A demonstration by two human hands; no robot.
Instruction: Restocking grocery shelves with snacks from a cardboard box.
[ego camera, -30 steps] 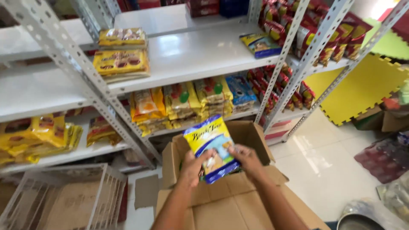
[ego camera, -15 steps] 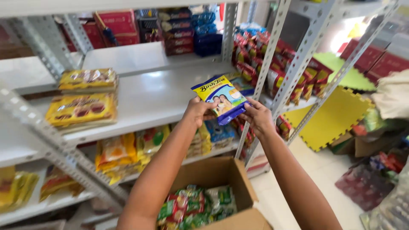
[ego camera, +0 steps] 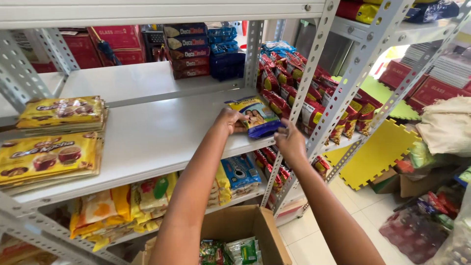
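Can't see much of the left hand [ego camera: 229, 120], its fingers are tucked behind the blue and yellow packet [ego camera: 257, 118]. The right hand [ego camera: 290, 142] shows only its back, so its grip is anyone's guess. The cardboard box [ego camera: 245, 228] below gets chopped by the bottom edge, arms covering part. The yellow packs [ego camera: 49, 154] on the left run out of frame.

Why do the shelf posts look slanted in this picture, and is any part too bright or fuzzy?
Head view: the wide lens splays the grey shelf posts outward toward the edges; daylight washes out the gap at upper right; the white shelf is evenly lit with soft shadows; the left hand, right hand and the blue and yellow packet are fairly sharp.
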